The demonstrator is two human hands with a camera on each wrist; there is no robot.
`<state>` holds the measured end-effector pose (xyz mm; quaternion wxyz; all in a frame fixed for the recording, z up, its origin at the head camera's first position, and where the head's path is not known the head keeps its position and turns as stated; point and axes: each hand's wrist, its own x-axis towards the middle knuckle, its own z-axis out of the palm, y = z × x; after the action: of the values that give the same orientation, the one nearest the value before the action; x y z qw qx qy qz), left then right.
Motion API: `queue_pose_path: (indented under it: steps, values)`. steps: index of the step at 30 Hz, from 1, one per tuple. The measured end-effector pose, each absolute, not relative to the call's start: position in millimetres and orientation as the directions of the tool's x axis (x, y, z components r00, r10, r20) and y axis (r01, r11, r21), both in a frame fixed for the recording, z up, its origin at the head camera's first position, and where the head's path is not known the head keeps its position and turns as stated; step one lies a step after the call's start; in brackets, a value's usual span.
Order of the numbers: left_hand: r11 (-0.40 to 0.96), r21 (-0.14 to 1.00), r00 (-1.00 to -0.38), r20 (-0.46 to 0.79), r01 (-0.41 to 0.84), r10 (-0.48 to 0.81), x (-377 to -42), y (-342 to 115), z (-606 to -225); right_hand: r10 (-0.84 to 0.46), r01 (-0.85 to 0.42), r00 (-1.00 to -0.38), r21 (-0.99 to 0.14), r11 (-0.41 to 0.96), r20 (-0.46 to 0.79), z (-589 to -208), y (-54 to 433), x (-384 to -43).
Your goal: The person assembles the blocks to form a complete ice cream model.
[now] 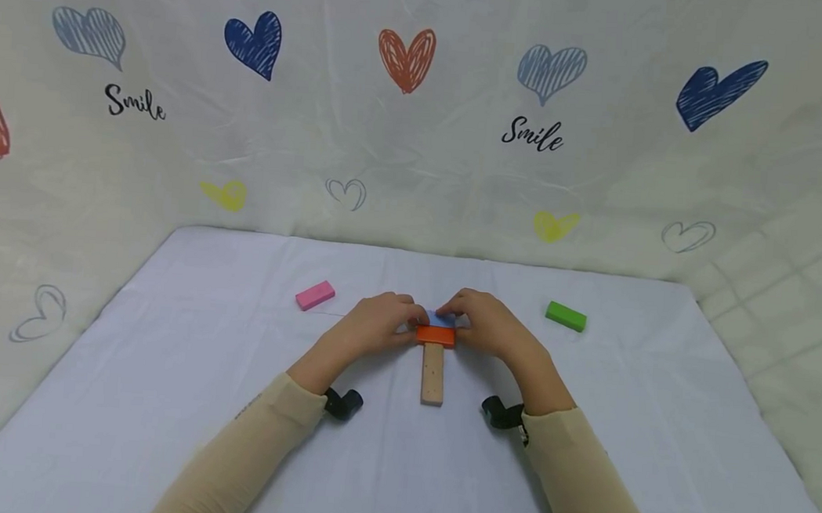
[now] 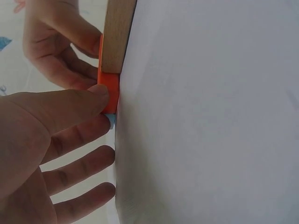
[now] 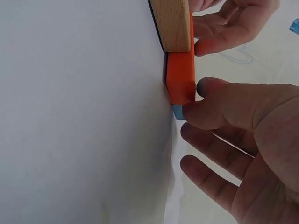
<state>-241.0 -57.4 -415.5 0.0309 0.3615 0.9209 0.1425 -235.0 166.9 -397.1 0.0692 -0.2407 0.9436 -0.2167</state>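
Note:
An orange block (image 1: 436, 336) lies crosswise at the far end of a plain wooden block (image 1: 433, 375), and a blue block (image 1: 441, 319) lies along its far side. My left hand (image 1: 383, 322) is at the left ends: its thumb presses on the orange block (image 2: 110, 91) and its index fingertip is at the blue block (image 2: 111, 120). The other left fingers stretch out loosely. From the right, my right hand (image 1: 489, 322) pinches the blue block (image 3: 178, 112) with thumb and index finger, its remaining fingers apart below. Fingers partly cover the blue block.
A pink block (image 1: 315, 295) lies to the left on the white-covered table (image 1: 397, 475), and a green block (image 1: 566, 316) lies to the right. Behind the table hangs a light backdrop (image 1: 452, 165) printed with hearts and words.

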Motion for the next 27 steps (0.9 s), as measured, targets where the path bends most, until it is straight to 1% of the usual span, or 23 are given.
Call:
queue_pose_path:
  steps: [4, 12, 19, 27]
  values:
    - [0.690, 0.294, -0.731, 0.048, 0.662, 0.681, -241, -58, -415, -0.467, -0.397, -0.883, -0.475, 0.785, -0.035, -392, 170, -233]
    - [0.691, 0.304, -0.733, 0.039, 0.656, 0.679, -240, -58, -414, -0.473, -0.406, -0.881, -0.509, 0.759, -0.003, -387, 171, -232]
    - [0.676, 0.309, -0.723, 0.064, 0.669, 0.687, -240, -59, -416, -0.493, -0.423, -0.869, -0.461, 0.780, -0.036, -391, 163, -232]
    - [0.680, 0.303, -0.726, 0.059, 0.667, 0.686, -239, -59, -414, -0.498, -0.441, -0.866, -0.420, 0.793, -0.032, -392, 161, -231]
